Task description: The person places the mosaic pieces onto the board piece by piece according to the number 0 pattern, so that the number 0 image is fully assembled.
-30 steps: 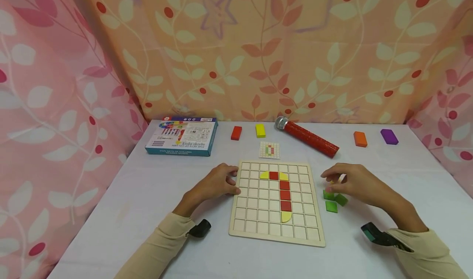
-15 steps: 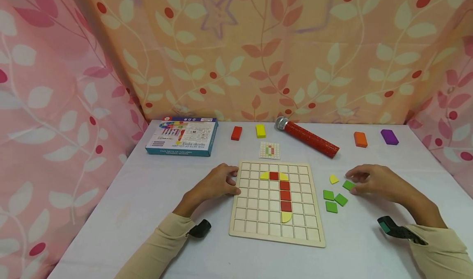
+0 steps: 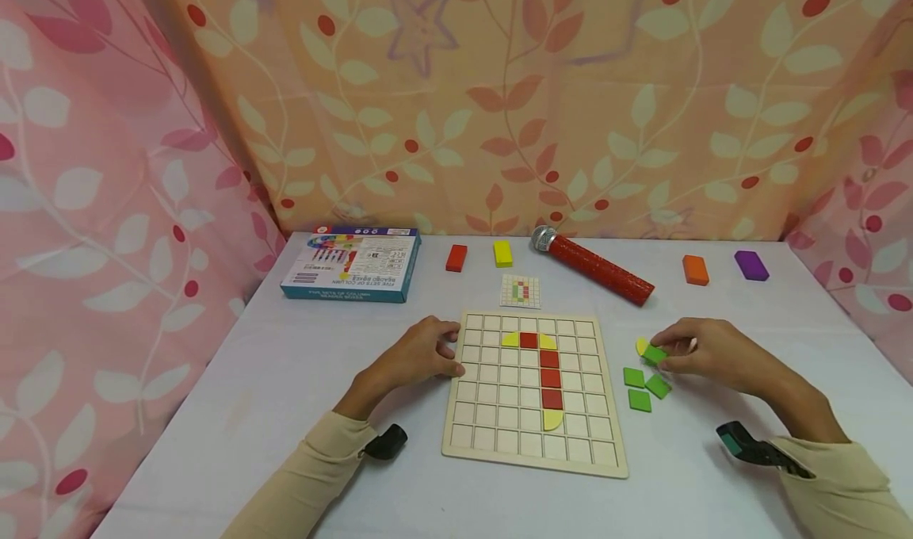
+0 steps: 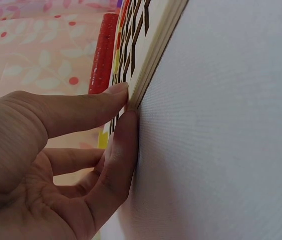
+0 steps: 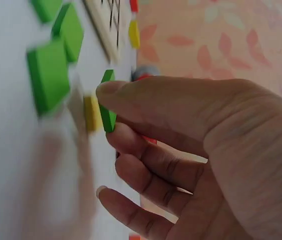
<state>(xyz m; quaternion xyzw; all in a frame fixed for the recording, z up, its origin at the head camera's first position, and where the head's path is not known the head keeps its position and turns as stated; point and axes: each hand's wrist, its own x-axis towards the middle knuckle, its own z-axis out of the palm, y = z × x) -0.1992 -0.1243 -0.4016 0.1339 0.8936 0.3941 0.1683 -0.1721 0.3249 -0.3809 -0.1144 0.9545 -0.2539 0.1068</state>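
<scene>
A wooden grid board (image 3: 531,444) lies in the middle of the white table, with red and yellow tiles set in its cells. My left hand (image 3: 421,354) rests at its left edge, thumb and fingers pinching the board's rim (image 4: 150,65). My right hand (image 3: 702,349) is to the right of the board and pinches a green square tile (image 3: 654,355) (image 5: 107,102) between thumb and fingers, just off the cloth. A yellow tile (image 3: 641,345) (image 5: 92,113) lies beside it. Three more green tiles (image 3: 633,377) (image 5: 48,75) lie close by.
A small pattern card (image 3: 520,290) lies behind the board. At the back are a blue box (image 3: 351,263), red (image 3: 456,257), yellow (image 3: 502,253), orange (image 3: 695,269) and purple (image 3: 751,265) blocks, and a red microphone (image 3: 592,265). Patterned curtains close in three sides.
My right hand let go of the yellow tile, reached right to a green tile, and now holds it, moving back left. The left hand has not moved.
</scene>
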